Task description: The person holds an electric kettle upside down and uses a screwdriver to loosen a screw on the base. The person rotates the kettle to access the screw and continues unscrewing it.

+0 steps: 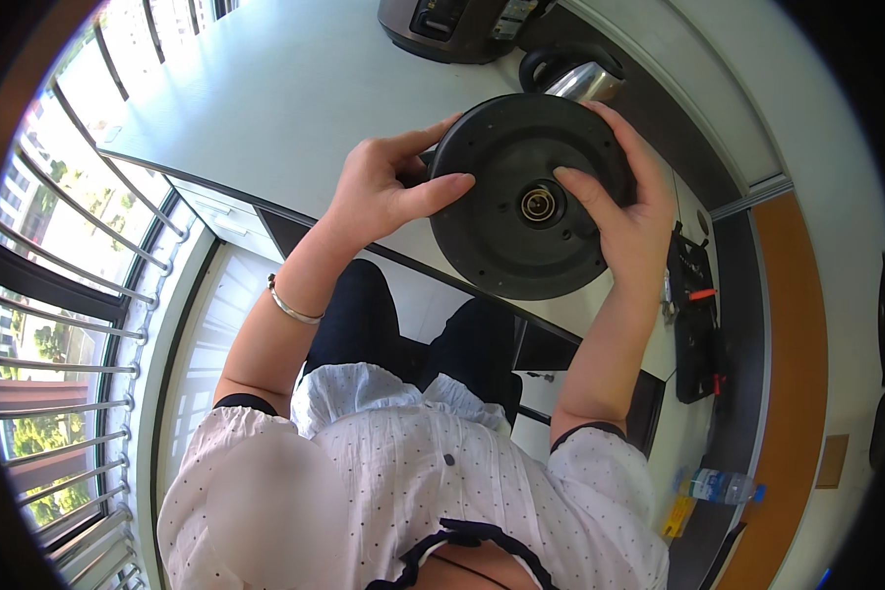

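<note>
My left hand point(393, 187) grips the left side of a black round plastic base point(506, 251), its thumb lying on the face and its fingers partly hidden behind. My right hand point(629, 206) holds the same piece on the right, thumb near the middle, fingers round the rim. The disc faces me, held up over the white counter, with a brass-coloured ring connector point(538, 205) at its centre. Just past it is a steel kettle point(585, 81) with a black handle; whether that touches the disc I cannot tell.
A dark countertop appliance point(442, 29) stands at the back of the white counter point(265, 88). At the right lie a black tool case point(693, 344) with red-handled tools and, lower down, a plastic bottle point(723, 487). A barred window point(69, 324) runs along the left.
</note>
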The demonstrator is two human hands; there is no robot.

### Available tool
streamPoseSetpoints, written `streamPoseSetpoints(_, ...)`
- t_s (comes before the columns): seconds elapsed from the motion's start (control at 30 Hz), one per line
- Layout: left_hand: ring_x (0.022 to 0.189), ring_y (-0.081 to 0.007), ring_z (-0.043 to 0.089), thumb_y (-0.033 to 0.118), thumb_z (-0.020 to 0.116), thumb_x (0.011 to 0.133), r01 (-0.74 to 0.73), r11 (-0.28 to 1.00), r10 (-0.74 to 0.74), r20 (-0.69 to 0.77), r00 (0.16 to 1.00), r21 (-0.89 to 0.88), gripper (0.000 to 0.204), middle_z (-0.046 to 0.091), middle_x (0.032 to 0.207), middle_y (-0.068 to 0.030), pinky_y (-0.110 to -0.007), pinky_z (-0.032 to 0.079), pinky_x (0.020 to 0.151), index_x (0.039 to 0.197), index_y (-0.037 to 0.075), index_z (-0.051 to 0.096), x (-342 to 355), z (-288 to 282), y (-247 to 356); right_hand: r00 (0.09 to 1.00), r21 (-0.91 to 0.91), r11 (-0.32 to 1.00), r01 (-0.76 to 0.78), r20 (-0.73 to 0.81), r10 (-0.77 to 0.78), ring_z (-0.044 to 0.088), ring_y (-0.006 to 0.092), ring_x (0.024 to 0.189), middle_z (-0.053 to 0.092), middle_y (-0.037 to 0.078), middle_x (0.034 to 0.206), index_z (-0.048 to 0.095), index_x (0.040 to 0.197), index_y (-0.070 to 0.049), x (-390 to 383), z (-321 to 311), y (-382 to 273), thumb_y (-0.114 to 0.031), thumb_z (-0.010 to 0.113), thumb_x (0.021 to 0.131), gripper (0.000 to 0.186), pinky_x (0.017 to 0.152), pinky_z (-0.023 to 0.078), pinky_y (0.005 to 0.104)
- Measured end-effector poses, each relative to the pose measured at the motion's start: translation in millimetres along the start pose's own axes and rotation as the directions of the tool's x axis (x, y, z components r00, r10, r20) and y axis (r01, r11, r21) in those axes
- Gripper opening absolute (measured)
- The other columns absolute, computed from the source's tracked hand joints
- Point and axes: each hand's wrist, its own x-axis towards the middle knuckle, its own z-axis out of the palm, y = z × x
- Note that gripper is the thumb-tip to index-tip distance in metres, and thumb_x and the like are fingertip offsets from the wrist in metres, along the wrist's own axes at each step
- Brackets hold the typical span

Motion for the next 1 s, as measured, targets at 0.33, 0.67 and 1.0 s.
streamPoseSetpoints(0.33,0.054,-0.01,0.057,0.041,0.078,0.062,-0.009,1.0,0.009,0.061,0.998,-0.002,0.08,0.06,0.059,-0.0061,-0.02,0.042,0.056,0.122,-0.007,0.055,2,-3,8,0.999,-0.02,1.0,-0.012,0.048,0.013,0.063,0.0145,0.09,0.066,0.007,0.099,0.06,0.117,-0.004,4,-7,2,-0.005,0.078,0.069,0.051,0.083,0.049,0.0271)
streamPoseSetpoints(0.67,0.056,-0.0098,0.058,0.035,0.081,0.06,-0.04,0.998,0.044,0.068,0.997,-0.058,0.081,0.06,0.061,-0.0058,-0.019,0.042,0.058,0.124,-0.008,0.053,3,-3,0,0.995,-0.04,0.998,0.053,0.084,-0.049,0.063,0.015,0.093,0.066,0.008,0.103,0.059,0.118,-0.004,5,-8,2,-0.006,0.078,0.069,0.052,0.084,0.049,0.0271)
streamPoseSetpoints(1.0,0.055,-0.0075,0.053,0.031,0.081,0.06,-0.061,0.994,0.07,0.096,0.993,-0.094,0.082,0.059,0.061,-0.0041,-0.018,0.039,0.058,0.126,-0.007,0.051,1,-4,0,0.989,-0.065,0.994,0.086,0.123,-0.077,0.063,0.0153,0.092,0.065,0.008,0.103,0.059,0.118,-0.003,6,-12,4,-0.005,0.078,0.068,0.053,0.083,0.049,0.0274)
